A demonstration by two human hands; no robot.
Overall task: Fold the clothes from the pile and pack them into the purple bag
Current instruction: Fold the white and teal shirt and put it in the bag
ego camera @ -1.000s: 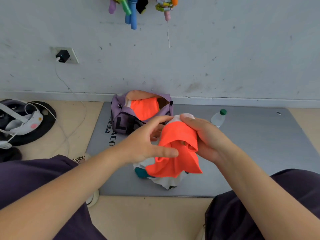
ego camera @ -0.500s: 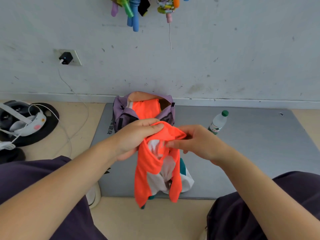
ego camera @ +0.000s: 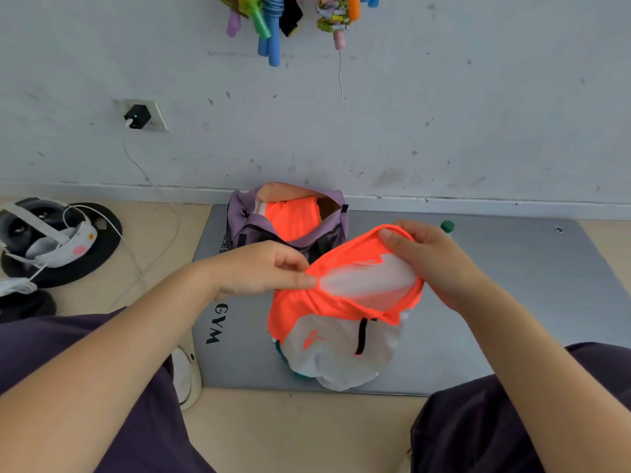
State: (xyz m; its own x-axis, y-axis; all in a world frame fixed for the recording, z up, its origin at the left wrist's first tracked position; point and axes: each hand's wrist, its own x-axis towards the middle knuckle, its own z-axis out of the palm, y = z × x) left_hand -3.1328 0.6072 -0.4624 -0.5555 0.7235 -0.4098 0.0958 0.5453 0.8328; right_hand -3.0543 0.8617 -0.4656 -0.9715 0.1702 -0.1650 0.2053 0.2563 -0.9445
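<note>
Before the purple bag, both hands grip orange shorts.

"gym" printed in black on the grey mat.

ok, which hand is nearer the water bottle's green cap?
Right. The right hand sits just in front of the green cap, hiding the bottle's body; the left hand is across the orange garment.
</note>
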